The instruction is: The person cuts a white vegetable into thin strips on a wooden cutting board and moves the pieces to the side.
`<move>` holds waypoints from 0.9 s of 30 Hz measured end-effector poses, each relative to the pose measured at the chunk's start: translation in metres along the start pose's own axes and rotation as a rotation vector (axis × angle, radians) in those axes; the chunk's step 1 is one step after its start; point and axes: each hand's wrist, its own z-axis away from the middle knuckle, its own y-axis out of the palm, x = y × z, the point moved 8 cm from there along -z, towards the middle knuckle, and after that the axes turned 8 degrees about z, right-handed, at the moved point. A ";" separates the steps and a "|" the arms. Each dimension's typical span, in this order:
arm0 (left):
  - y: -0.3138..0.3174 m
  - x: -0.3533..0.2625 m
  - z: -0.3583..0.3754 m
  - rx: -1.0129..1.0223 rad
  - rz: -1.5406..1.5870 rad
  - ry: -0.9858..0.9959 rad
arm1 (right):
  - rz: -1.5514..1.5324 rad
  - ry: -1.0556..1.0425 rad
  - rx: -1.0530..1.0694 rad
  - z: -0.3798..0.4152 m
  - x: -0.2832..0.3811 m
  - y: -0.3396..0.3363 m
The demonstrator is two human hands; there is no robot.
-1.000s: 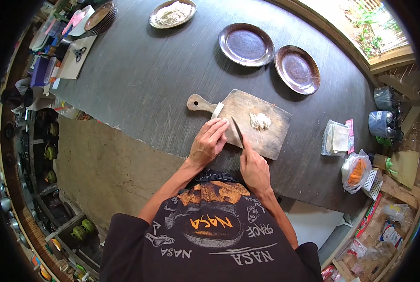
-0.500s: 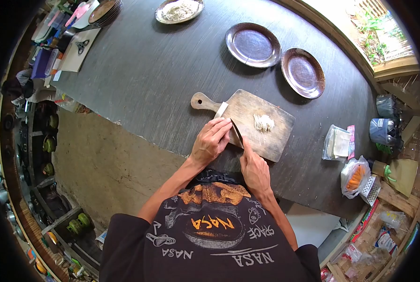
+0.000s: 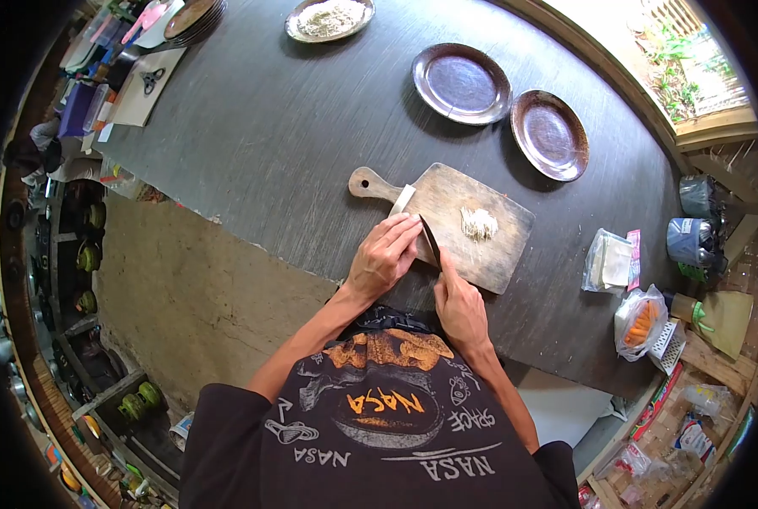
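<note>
A wooden cutting board (image 3: 447,195) with a short handle lies at a slant on the dark table. My left hand (image 3: 385,254) bends its fingers over a pale, stick-shaped piece of food (image 3: 403,199), pressing it to the board near the handle end. The far end of that piece sticks out beyond my fingers. My right hand (image 3: 462,307) is wrapped around the handle of a dark-bladed knife (image 3: 430,240), its blade close beside my left fingertips. Thin pale shreds (image 3: 479,224) sit in a small heap on the right half of the board.
Two brown plates (image 3: 462,83) (image 3: 549,136) stand beyond the board. Farther back is a plate of pale shreds (image 3: 331,19). Scissors (image 3: 151,81) lie on a board at the far left. A bag of orange carrots (image 3: 643,322) and a plastic packet (image 3: 609,260) are at the right.
The whole view has shifted slightly. Both hands, the knife and the pale piece keep nearly the same places on the board.
</note>
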 end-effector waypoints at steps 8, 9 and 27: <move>-0.001 -0.002 -0.002 0.002 0.011 0.000 | -0.040 0.043 0.068 0.011 -0.002 -0.009; 0.000 -0.002 -0.002 0.001 0.015 0.001 | -0.031 0.031 0.066 0.015 -0.006 -0.007; 0.001 0.001 0.000 0.030 0.023 0.008 | -0.047 0.006 0.002 0.011 0.000 -0.009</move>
